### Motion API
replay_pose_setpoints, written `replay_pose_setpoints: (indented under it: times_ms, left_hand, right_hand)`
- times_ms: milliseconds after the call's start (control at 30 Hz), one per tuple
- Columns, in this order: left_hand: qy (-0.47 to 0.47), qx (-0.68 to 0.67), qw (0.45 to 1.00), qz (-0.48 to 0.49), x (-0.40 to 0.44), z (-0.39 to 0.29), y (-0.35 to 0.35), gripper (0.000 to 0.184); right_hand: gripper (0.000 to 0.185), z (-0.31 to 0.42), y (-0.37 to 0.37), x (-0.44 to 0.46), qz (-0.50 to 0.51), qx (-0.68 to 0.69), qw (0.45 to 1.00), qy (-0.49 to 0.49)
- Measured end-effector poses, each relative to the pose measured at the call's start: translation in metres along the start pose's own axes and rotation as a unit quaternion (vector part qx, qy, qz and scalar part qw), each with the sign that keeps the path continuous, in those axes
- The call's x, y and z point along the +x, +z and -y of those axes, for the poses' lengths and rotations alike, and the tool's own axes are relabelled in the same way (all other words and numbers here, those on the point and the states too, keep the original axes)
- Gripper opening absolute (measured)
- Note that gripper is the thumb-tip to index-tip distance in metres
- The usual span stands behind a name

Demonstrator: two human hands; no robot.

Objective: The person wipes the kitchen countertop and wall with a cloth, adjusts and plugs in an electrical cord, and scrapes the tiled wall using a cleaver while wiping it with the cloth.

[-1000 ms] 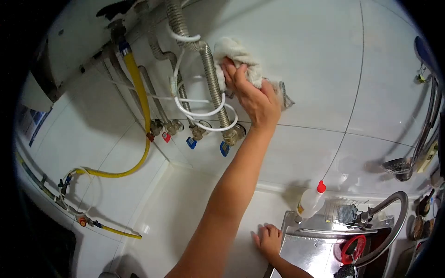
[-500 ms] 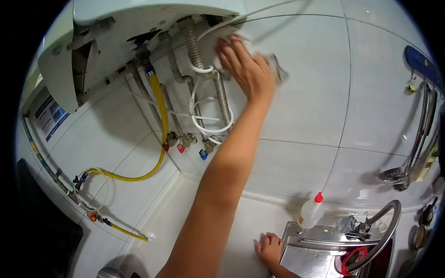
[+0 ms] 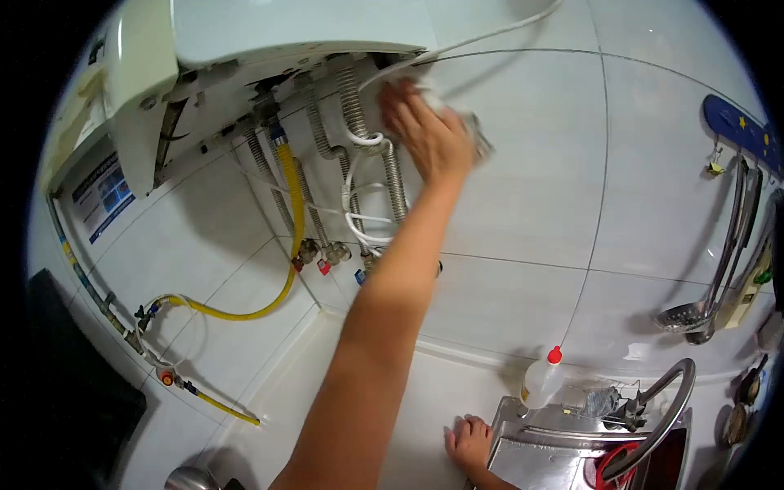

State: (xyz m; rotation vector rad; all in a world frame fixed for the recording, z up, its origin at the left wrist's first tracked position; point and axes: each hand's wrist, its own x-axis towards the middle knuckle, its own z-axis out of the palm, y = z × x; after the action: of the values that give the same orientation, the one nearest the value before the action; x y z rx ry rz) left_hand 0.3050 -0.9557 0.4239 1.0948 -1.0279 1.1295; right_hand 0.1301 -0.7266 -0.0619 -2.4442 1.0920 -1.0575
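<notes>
High on the tiled wall, my left hand presses a whitish cloth flat against the tiles. The cloth's grey edge sticks out on the right of the hand; its fingertips are blurred. Just left of it hang ribbed metal hoses and a looped white cable, below a white wall-mounted appliance. Lower down, my right hand rests on the pale countertop, beside the left rim of the steel sink. It holds nothing, and its fingers lie on the surface.
A clear bottle with a red cap stands behind the sink, next to the curved faucet. Ladles hang from a blue rack at right. A yellow hose and valves run along the left.
My left hand and the cloth have shifted slightly left along the wall. The view has tilted a little upward, showing more of the appliance. My right hand stays by the sink.
</notes>
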Motion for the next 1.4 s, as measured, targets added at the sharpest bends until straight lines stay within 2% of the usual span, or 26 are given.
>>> replay_pose_setpoints:
  times_ms: [33,67,133,200,300,333,367,433,533,567,600,667,767,867,933,967,1067,1167,1233,1333,1400]
  left_hand:
    - [-0.024,0.034,0.997,-0.065,0.013,0.004,0.010,0.058]
    - [-0.204,0.006,0.974,0.102,0.032,0.001,0.002,0.050]
    - [-0.228,0.025,0.972,0.049,0.048,0.015,0.019,0.047]
    - [-0.326,-0.012,0.936,0.133,0.060,-0.013,-0.001,0.046]
    - [-0.294,-0.058,0.949,0.098,0.038,-0.037,-0.009,0.045]
    - [-0.127,-0.009,0.991,0.026,0.011,-0.039,0.003,0.049]
    - [0.043,0.040,0.997,-0.047,-0.020,-0.044,0.015,0.058]
    - [0.207,0.009,0.972,0.109,-0.053,-0.070,-0.001,0.064]
    - [0.368,-0.105,0.908,0.171,-0.024,-0.066,0.000,0.066]
    - [0.381,-0.138,0.890,0.212,-0.006,-0.058,-0.001,0.065]
    - [0.384,-0.130,0.896,0.182,0.011,-0.052,0.006,0.064]
    - [0.257,-0.063,0.959,0.101,0.035,-0.052,0.014,0.065]
    - [0.176,-0.052,0.983,-0.025,0.023,-0.082,0.029,0.065]
    - [0.282,-0.115,0.948,0.095,-0.024,-0.117,0.023,0.066]
    - [0.379,-0.186,0.880,0.217,-0.049,-0.126,0.011,0.065]
    - [0.420,-0.171,0.874,0.173,-0.045,-0.121,0.020,0.058]
    - [0.527,-0.152,0.810,0.206,0.003,-0.095,0.020,0.056]
    - [0.357,-0.147,0.914,0.126,0.042,-0.059,0.026,0.067]
    - [0.285,-0.054,0.954,0.075,0.027,-0.060,0.022,0.066]
    - [0.252,-0.003,0.966,0.064,-0.013,-0.053,0.018,0.072]
    - [0.298,-0.031,0.949,0.101,-0.036,-0.032,0.010,0.072]
  right_hand:
    - [0.040,0.000,0.000,0.000,-0.001,0.002,1.000,0.001]
    - [0.040,-0.001,0.000,0.000,-0.003,0.003,1.000,0.003]
    - [0.040,0.002,-0.004,0.002,-0.002,0.003,1.000,0.010]
    - [0.041,0.001,-0.006,0.001,0.005,0.002,1.000,0.021]
    - [0.043,0.003,-0.003,0.001,0.011,0.007,0.999,0.030]
    - [0.042,0.004,-0.007,0.002,0.005,0.009,1.000,0.025]
    - [0.041,0.005,-0.008,0.002,0.000,0.011,1.000,0.020]
    - [0.041,0.004,-0.006,0.001,0.003,0.018,1.000,0.025]
    - [0.042,0.000,-0.005,-0.001,0.011,0.009,1.000,0.019]
    - [0.042,0.000,-0.004,-0.002,0.014,0.005,1.000,0.018]
    - [0.041,0.000,-0.004,-0.003,0.009,0.007,1.000,0.019]
    - [0.041,0.001,-0.006,-0.001,-0.002,0.011,1.000,0.024]
    - [0.041,0.004,-0.014,0.002,0.002,0.001,1.000,0.019]
    - [0.040,0.005,-0.015,0.001,0.019,-0.005,0.999,0.032]
    - [0.040,0.006,-0.013,0.000,0.022,0.011,0.999,0.032]
    - [0.040,0.003,-0.013,0.000,0.023,0.016,0.999,0.034]
    - [0.041,-0.002,-0.006,-0.003,0.024,0.002,0.999,0.028]
    - [0.040,0.000,-0.006,-0.005,0.032,-0.003,0.999,0.040]
    - [0.040,-0.001,-0.006,-0.006,0.040,0.012,0.998,0.043]
    - [0.037,0.004,-0.019,-0.008,-0.010,0.053,0.998,0.033]
    - [0.035,0.016,-0.032,-0.012,-0.032,0.099,0.994,0.018]
